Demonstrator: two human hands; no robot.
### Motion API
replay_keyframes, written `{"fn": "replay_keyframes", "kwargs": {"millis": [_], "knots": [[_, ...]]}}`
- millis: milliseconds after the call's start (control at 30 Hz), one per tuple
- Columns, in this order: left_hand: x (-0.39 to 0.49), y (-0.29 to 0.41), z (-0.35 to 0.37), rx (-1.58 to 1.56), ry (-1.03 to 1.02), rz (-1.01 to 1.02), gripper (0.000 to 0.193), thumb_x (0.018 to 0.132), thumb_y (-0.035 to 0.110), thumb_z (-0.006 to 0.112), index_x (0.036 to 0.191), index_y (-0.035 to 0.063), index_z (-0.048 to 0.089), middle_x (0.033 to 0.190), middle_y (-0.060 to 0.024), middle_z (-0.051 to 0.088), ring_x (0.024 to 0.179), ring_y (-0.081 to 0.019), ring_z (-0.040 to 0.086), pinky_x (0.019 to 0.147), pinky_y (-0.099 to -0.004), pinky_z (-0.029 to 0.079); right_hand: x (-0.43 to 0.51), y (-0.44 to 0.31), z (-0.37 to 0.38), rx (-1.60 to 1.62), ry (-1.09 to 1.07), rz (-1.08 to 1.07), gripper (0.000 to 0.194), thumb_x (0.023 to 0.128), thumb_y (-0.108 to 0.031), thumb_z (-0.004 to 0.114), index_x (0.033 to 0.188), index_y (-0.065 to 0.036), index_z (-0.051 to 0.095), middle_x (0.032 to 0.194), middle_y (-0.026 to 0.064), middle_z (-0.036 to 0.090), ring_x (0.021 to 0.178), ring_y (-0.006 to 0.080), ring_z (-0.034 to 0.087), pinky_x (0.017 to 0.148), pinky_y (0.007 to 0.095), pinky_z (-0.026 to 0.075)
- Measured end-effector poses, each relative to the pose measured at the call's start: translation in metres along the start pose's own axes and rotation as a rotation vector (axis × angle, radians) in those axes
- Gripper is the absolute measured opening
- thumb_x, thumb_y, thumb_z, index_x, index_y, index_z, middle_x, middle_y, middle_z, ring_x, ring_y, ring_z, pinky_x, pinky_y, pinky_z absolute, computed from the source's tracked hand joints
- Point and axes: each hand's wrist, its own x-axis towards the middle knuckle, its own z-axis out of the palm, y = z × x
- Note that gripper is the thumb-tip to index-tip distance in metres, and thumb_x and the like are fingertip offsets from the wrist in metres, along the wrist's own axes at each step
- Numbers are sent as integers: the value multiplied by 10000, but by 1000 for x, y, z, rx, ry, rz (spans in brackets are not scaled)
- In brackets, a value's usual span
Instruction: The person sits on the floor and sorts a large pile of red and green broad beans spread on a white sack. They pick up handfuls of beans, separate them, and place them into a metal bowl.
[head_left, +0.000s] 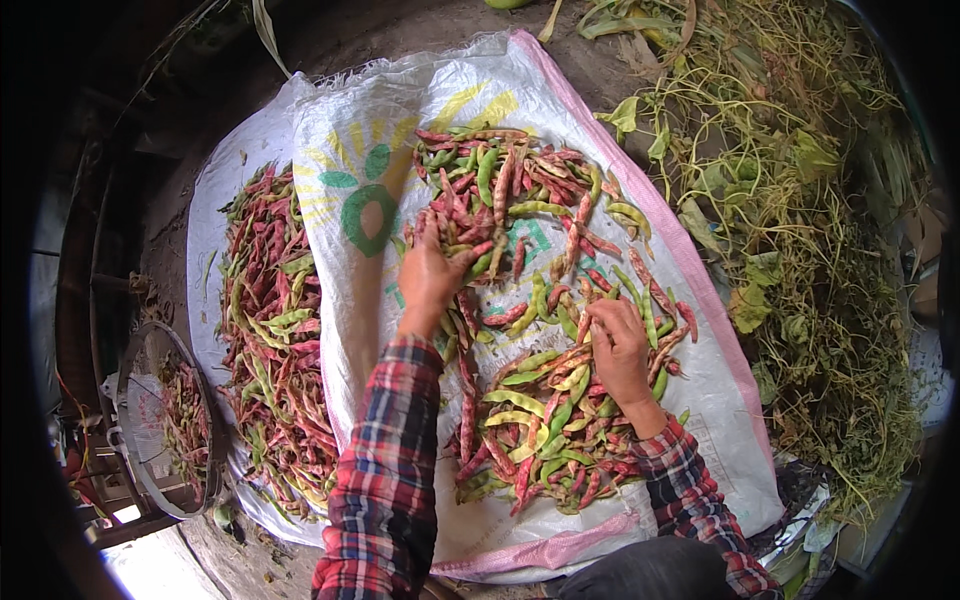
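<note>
My left hand (433, 274) reaches into the upper heap of bean pods (517, 169), its fingers closed around a bunch of red-mottled and green pods (459, 217). Some of that bunch is hidden behind the hand. Above the lower heap of pods (551, 420), my right hand (621, 351) has its fingers curled and thumb drawn in. A pod lies right by its fingertips, but whether they pinch it cannot be made out. Both heaps, mixed red, green and yellow, lie on a white woven plastic sack (495, 525) with pink edges and a printed sun pattern.
Left of the sack, a larger pile of pods (277, 330) lies on another white sheet (206, 180). A round rimmed sieve (142, 480) with shrivelled pods leans at far left. Dried vines (810, 315) are heaped along the right. My dark-clothed knee (649, 570) is at the bottom.
</note>
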Motion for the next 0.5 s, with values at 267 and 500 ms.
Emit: {"fn": "replay_keyframes", "kwargs": {"millis": [267, 500], "knots": [[-77, 1, 16, 3, 97, 128, 208, 840, 197, 736, 1041, 186, 682, 768, -145, 692, 712, -343, 683, 610, -436, 531, 3, -1, 9, 4, 18, -56, 248, 797, 69, 610, 1033, 5, 651, 1041, 149, 635, 978, 339, 592, 836, 431, 488], [-130, 5, 7, -70, 142, 378, 326, 848, 276, 752, 1105, 98, 658, 702, -149, 663, 639, -324, 665, 556, -414, 512, -2, -3, 11, -14, 7, -51, 262, 790, 77, 607, 1037, 6, 657, 1043, 144, 639, 985, 335, 600, 862, 440, 488]]}}
